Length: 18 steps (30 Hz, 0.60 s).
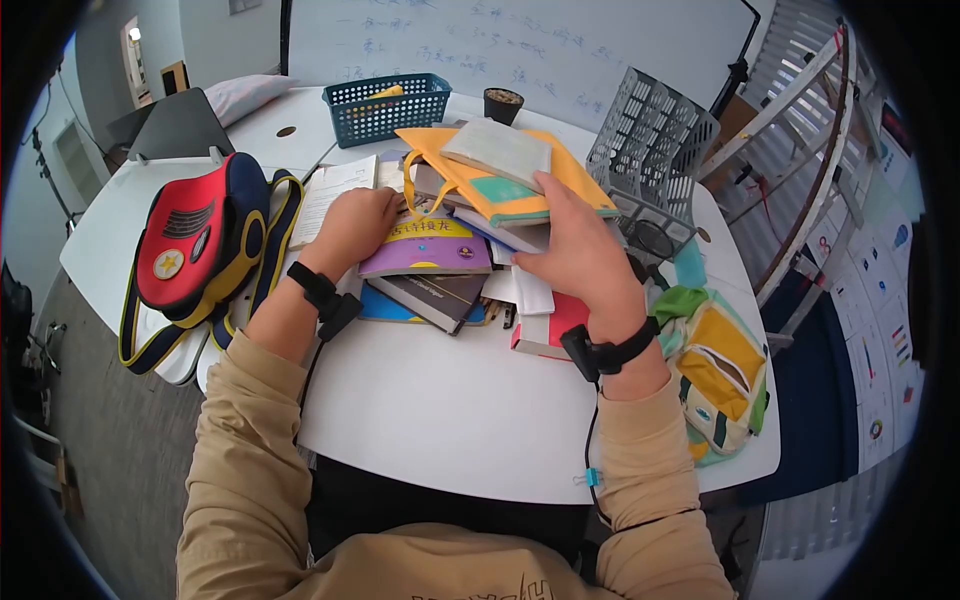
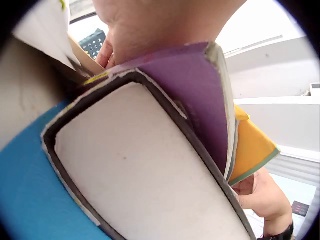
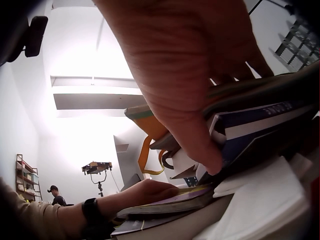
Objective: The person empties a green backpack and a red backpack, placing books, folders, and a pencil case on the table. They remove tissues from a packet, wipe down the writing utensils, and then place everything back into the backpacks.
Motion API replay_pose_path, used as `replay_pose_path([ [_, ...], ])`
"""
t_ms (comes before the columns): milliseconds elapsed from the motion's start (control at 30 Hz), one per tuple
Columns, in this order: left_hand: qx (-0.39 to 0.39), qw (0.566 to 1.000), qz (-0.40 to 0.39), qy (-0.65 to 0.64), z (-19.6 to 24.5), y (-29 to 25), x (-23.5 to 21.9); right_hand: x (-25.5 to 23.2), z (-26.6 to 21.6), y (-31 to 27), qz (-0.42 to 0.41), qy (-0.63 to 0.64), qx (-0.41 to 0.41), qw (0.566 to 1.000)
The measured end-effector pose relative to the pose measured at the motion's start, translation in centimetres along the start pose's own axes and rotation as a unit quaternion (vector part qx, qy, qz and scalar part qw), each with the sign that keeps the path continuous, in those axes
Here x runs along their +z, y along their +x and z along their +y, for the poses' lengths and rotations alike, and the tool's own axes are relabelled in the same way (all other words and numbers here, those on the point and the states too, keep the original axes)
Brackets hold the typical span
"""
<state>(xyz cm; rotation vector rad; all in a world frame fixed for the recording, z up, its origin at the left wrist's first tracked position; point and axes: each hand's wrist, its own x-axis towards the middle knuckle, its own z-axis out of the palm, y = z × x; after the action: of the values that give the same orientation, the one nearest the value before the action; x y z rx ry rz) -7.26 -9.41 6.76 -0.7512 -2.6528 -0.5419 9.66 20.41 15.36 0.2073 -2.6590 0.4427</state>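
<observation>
My left hand [image 1: 352,228] grips the left end of a purple paperback [image 1: 425,255] with a yellow band on its cover. Beneath that lie a dark thick hardcover book [image 1: 430,293] and a blue one [image 2: 25,170]. On the right, my right hand [image 1: 585,245] holds the edge of a stack, fingers over the top and thumb [image 3: 207,157] lower down. The stack has a yellow fabric bag [image 1: 500,180] with a green edge and a looped handle, and a dark blue book [image 3: 270,117] under it. A grey-white notebook [image 1: 497,148] lies on the bag.
A red-and-navy backpack [image 1: 190,235] sits at the left, a green-and-yellow bag [image 1: 715,370] at the right. Behind stand a teal basket [image 1: 388,112], a small pot [image 1: 502,106] and a grey plastic rack [image 1: 650,145]. White papers [image 1: 525,290] and a red box [image 1: 545,335] lie under the stack.
</observation>
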Motion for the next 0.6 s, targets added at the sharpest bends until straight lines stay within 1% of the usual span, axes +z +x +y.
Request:
replay_pose_path([
  [33, -0.002, 0.999, -0.005, 0.045, 0.1, 0.0, 0.0, -0.1, -0.1, 0.1, -0.005, 0.005, 0.011, 1.0],
  [133, 0.052, 0.99, 0.129, 0.01, 0.1, -0.9, -0.1, -0.5, -0.2, 0.5, -0.014, 0.018, 0.035, 0.999],
  [233, 0.118, 0.988, 0.09, -0.031, 1.7, -2.8, -3.4, -0.2, 0.2, 0.5, -0.005, 0.023, 0.036, 0.999],
  [333, 0.126, 0.988, 0.064, -0.069, 2.5, -4.0, -5.2, 0.8, 1.2, 0.5, 0.016, 0.029, 0.025, 0.999],
  [433, 0.102, 0.984, 0.038, -0.139, 2.2, -4.3, -5.4, 0.7, 1.3, 0.4, 0.01, 0.036, 0.021, 0.999],
  [533, 0.077, 0.979, 0.058, -0.177, 3.1, -4.5, -5.4, 0.6, 1.0, 0.4, 0.001, 0.027, 0.017, 0.999],
  [600, 0.108, 0.978, 0.062, -0.165, 3.0, -4.4, -4.4, 0.8, 0.9, 0.6, 0.0, 0.025, 0.022, 0.999],
])
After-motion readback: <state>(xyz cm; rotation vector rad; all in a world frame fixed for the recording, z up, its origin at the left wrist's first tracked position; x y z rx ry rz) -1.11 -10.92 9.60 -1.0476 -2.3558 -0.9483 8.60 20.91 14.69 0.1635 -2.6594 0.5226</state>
